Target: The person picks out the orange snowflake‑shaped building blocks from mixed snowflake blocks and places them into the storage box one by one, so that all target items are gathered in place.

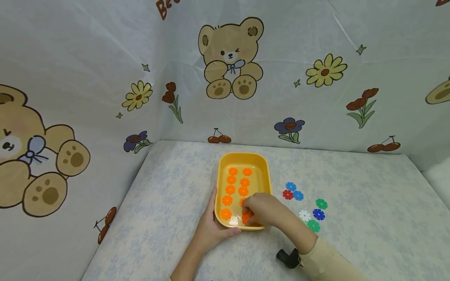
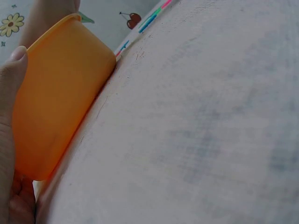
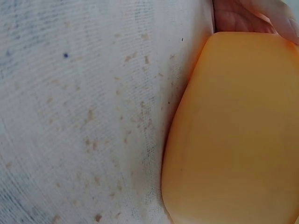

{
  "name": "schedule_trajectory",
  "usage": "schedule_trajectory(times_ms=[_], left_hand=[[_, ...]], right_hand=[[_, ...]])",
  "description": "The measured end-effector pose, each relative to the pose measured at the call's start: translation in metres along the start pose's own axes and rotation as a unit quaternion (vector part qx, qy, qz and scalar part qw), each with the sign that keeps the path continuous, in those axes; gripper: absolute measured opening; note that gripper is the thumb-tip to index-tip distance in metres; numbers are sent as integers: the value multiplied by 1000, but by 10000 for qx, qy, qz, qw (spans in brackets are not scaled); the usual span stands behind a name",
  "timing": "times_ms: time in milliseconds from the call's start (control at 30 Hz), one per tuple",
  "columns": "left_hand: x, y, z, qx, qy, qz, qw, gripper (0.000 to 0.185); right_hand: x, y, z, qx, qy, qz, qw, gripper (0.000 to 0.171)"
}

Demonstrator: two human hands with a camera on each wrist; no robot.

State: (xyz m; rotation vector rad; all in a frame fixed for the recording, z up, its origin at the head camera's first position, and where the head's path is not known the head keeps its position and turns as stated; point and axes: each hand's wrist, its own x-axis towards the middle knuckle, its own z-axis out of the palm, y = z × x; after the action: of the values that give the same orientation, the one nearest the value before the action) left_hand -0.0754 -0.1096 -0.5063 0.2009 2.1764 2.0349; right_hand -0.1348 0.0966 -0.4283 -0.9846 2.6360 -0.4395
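Table covered in a pale blue-mottled cloth, walled on three sides by a sheet printed with bears, flowers and cherries. Yellow tray sits near the middle of the table, long axis running away from the person; in the left wrist view its outer wall rests on the cloth. Left hand grips the tray's near-left corner — thumb up along the left wall, fingers curled under the near edge. Right hand reaches over the near-right corner into the tray, fingers bent down onto an orange disc; whether they pinch it or only touch it cannot be told. Other orange discs lie in two rows along the tray floor. Loose discs — blue, red, green, white — lie on the cloth just right of the tray, apart from both hands.
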Motion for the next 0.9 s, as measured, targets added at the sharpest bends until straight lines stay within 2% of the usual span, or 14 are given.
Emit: schedule_trajectory(times_ms=[900], left_hand=[[0, 0, 1, -131, 57, -111, 9998, 131]], right_hand=[[4, 0, 7, -410, 108, 411, 9983, 35]])
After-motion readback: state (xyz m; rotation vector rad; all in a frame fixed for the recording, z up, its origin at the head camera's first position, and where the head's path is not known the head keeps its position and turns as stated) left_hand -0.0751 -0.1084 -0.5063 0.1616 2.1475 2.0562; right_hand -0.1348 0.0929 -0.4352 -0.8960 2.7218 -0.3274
